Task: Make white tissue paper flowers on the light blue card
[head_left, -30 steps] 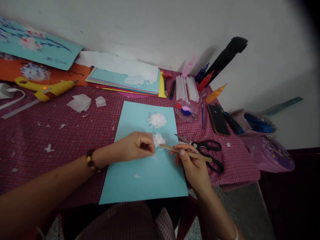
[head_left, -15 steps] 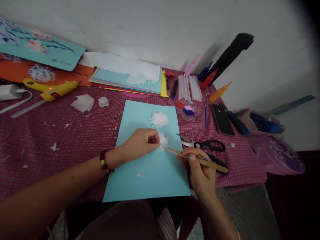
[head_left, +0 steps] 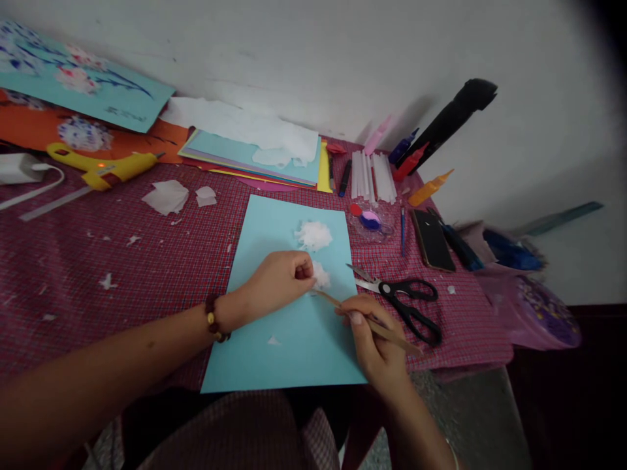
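A light blue paper sheet (head_left: 274, 326) lies on the red checked tablecloth (head_left: 147, 274) in front of me. Two white tissue tufts sit on it: one (head_left: 313, 235) near its top, a smaller one (head_left: 322, 276) just below. My left hand (head_left: 279, 281) is closed, its fingertips pinching the smaller tuft. My right hand (head_left: 375, 339) grips a thin wooden stick (head_left: 392, 333) like a pencil, and the stick's tip touches the sheet right under that tuft.
Black scissors (head_left: 406, 303) lie just right of the sheet. Behind are a paint dish (head_left: 369, 220), white glue sticks (head_left: 372, 176), a phone (head_left: 432, 239), a stack of coloured paper (head_left: 255, 160) and a yellow glue gun (head_left: 105, 168). The table edge (head_left: 470, 369) drops off at right.
My right hand has pulled back toward me and the stick now slants more steeply, its tip still at the small tuft. The left hand stays pinched on the tuft.
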`<control>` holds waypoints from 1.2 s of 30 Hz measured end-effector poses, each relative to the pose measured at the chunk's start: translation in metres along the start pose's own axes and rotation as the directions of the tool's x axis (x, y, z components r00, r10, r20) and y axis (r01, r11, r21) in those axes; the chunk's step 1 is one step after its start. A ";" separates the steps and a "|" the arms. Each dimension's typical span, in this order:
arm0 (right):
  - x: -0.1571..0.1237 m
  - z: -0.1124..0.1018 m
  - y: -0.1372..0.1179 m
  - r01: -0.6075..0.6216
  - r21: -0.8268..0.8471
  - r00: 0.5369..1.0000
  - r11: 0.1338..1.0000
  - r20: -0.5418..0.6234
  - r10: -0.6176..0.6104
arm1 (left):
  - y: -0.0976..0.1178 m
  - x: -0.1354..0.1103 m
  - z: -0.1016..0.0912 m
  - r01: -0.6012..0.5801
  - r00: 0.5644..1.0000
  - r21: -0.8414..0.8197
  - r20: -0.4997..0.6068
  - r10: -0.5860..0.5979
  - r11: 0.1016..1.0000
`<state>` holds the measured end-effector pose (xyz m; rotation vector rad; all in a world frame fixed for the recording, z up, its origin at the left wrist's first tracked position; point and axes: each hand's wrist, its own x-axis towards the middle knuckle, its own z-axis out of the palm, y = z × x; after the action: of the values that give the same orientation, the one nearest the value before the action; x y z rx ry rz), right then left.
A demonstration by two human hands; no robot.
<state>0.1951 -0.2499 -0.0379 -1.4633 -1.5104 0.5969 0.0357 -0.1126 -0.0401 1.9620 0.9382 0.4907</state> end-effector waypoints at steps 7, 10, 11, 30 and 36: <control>0.000 0.002 -0.001 0.042 -0.113 0.999 0.993 0.024 -0.040 | 0.002 0.000 -0.001 -0.004 0.999 0.010 0.035 0.003 1.000; -0.002 0.003 -0.002 0.083 -0.153 0.996 0.985 0.039 -0.078 | 0.002 0.000 -0.003 -0.010 1.000 -0.002 0.026 0.010 1.000; -0.002 0.003 -0.002 0.090 -0.158 0.995 0.983 0.043 -0.085 | 0.002 0.000 -0.004 -0.010 1.000 -0.012 0.023 0.011 1.000; 0.004 -0.002 0.016 -0.257 0.432 0.890 0.865 -0.243 0.386 | -0.010 0.002 0.000 -0.014 0.999 -0.086 0.038 0.017 0.996; 0.005 -0.010 0.020 -0.243 0.589 0.833 0.771 -0.281 0.477 | -0.006 -0.001 -0.023 -0.048 0.997 -0.114 -0.068 0.040 0.992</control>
<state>0.2148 -0.2439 -0.0487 -1.3310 -0.6341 0.8022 0.0180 -0.0988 -0.0326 1.8745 0.8888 0.6251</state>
